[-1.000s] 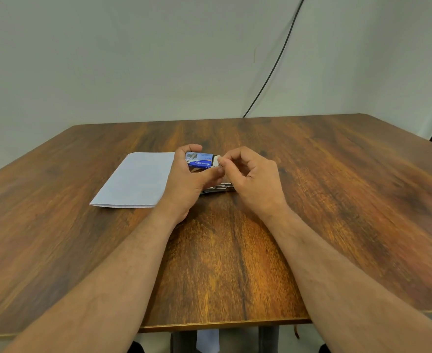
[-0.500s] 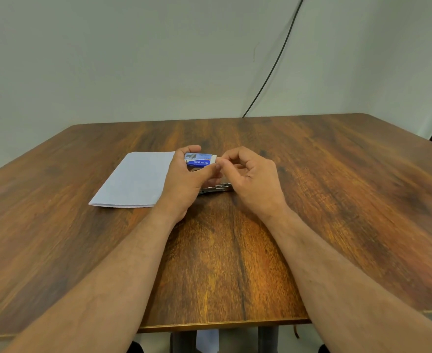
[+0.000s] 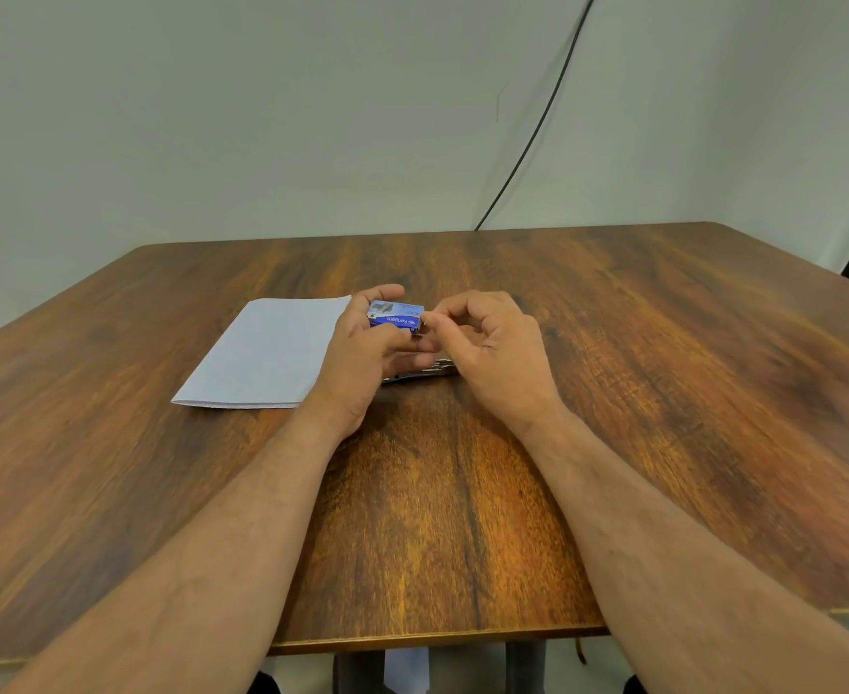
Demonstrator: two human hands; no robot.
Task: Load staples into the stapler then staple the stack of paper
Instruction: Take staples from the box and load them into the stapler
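Observation:
A small blue staple box [image 3: 395, 316] is held a little above the table between the thumb and fingers of my left hand [image 3: 362, 358]. My right hand [image 3: 495, 355] pinches at the box's right end with thumb and forefinger; whether it holds anything I cannot tell. Under both hands a metal stapler [image 3: 420, 371] lies on the table, mostly hidden. A white stack of paper [image 3: 267, 350] lies flat to the left, touching my left hand.
The wooden table [image 3: 663, 393] stretches wide on all sides, with its front edge near my elbows. A black cable [image 3: 537, 127] runs down the pale wall behind the table's far edge.
The box has closed: its white inner tray, showing at the right end before, is no longer visible. My right fingertips stay at that end. The hands have barely shifted.

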